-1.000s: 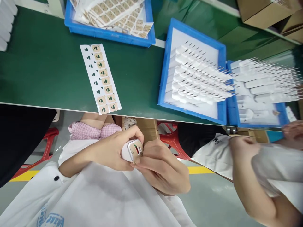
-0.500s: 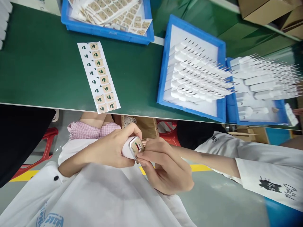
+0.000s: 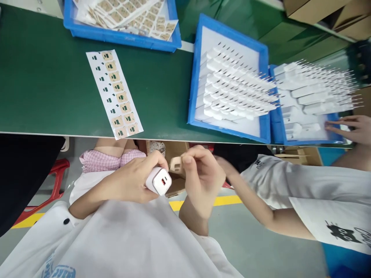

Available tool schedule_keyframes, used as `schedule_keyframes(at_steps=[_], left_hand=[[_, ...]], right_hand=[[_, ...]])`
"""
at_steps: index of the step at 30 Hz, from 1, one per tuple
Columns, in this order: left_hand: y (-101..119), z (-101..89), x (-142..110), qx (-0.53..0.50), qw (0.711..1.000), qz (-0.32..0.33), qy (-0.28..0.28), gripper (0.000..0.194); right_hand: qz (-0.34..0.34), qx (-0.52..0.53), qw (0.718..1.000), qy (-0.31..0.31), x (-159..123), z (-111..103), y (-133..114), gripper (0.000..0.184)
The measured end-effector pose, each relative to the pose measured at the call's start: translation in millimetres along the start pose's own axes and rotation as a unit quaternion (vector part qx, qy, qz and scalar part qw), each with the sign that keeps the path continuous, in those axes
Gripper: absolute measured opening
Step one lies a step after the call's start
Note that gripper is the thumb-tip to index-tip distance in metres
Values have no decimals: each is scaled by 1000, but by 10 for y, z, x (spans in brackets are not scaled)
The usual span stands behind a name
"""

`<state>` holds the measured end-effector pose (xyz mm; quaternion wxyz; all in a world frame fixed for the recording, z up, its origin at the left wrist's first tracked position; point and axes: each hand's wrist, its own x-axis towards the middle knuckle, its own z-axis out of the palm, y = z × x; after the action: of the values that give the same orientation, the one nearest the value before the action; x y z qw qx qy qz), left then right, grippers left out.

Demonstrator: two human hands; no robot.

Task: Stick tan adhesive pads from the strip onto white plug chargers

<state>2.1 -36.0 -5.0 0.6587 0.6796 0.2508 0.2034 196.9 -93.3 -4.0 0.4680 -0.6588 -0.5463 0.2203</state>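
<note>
My left hand (image 3: pixel 136 177) is wrapped round a white wall charger (image 3: pixel 159 181). The charger's end with two slot-shaped ports, one red inside, faces up toward me. Just right of it, my right hand (image 3: pixel 203 181) is raised, thumb and forefinger pinching a small tan sticker (image 3: pixel 175 165) with cut-out holes. The sticker is apart from the charger, whose port face is bare white. Ahead on the green table (image 3: pixel 162 100) lies a white sticker sheet (image 3: pixel 123 106) with tan stickers; one column is mostly peeled off.
A blue tray (image 3: pixel 124 38) of sticker sheets sits at the back. Right of it, a blue tray (image 3: pixel 193 77) and another blue tray (image 3: pixel 279 127) hold rows of white pronged chargers. A co-worker's hand (image 3: pixel 355 129) reaches over the far-right tray; that person's other forearm (image 3: pixel 255 204) extends behind my right hand.
The tan sticker was on the charger's port face; my right hand has lifted it off and up. A co-worker's hand has come in over the far-right tray. The view has shifted slightly.
</note>
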Motion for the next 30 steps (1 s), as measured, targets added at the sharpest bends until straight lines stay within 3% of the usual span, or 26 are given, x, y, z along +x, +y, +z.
schedule_keyframes(at_steps=[2, 4, 8, 11, 14, 17, 20, 22, 23, 26, 28, 30], left_hand=[[-40, -37, -10, -5, 1000, 9, 20, 37], [-79, -83, -19, -10, 998, 23, 53, 39], [-128, -155, -15, -20, 990, 65, 123, 40], [-152, -177, 5, -26, 985, 88, 149, 39], [-193, -164, 51, -52, 985, 82, 145, 35], [-251, -58, 162, -75, 985, 58, 146, 35], [-310, 190, 345, -76, 982, 37, 167, 35], [-340, 401, 481, -100, 973, 36, 205, 38], [-349, 501, 546, -122, 967, 33, 222, 39], [-355, 697, 706, -168, 958, 25, 229, 40], [-352, 717, 766, -160, 963, 27, 214, 40], [-361, 661, 779, -146, 965, 37, 213, 40]], right_hand=[[141, -48, 989, -2, 37, -14, 397, 32], [225, -74, 971, -42, 58, -14, 857, 34], [340, -112, 925, -125, 28, 82, 1604, 30], [374, -123, 904, -167, -6, 177, 1853, 37], [359, -89, 906, -207, 4, 196, 1867, 37], [291, -8, 928, -230, 7, 142, 1670, 34], [189, 90, 956, -207, -88, 108, 1298, 57], [126, 129, 971, -157, -195, 126, 1032, 83], [101, 138, 977, -125, -243, 138, 920, 86], [54, 133, 989, -24, -275, 93, 750, 68], [44, 102, 992, 52, -133, -99, 801, 61], [46, 50, 986, 154, 165, -470, 956, 61]])
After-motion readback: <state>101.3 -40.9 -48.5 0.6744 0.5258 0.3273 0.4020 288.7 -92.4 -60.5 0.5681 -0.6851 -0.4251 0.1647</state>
